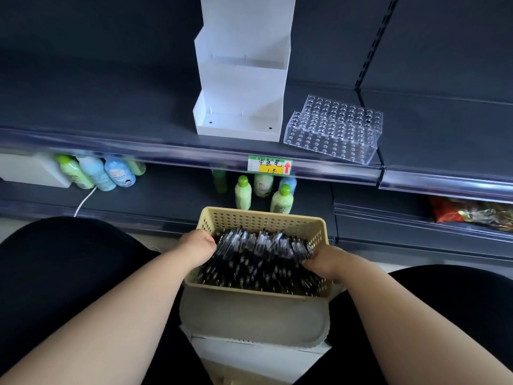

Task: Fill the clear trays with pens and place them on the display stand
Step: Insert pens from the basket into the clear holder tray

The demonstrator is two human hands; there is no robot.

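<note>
Curled the left hand (198, 244) into the heap of pens (258, 254) at its left side, fingertips buried among the barrels, gripping one end of a bundle. Closed the right hand (324, 262) over the opposite end of that bundle at the right side of the heap, fingers bent round the pens.

Showed the pens as slim sticks with clear barrels and black inner parts, packed in a dense, flat-lying heap.

Held all the pens in a pale yellow basket (263, 215) with perforated walls, filled nearly to the rim. Set the basket on a grey-white carton (249, 309) between the person's dark-clad knees, just before the lower shelf (172, 190).

Placed two clear trays (333, 129) on the dark shelf (111, 115) above, one overlapping the other in a step, each a transparent block drilled with rows of round holes. Stood the white display stand (241, 79) just to their left on the same shelf, built in rising tiers of shallow open compartments.

Marked the shelf edge below the stand with a green-and-yellow price label (269, 164) bearing a red arrow. Lined the lower shelf with green-capped and blue bottles (243, 191), some upright, some lying.
</note>
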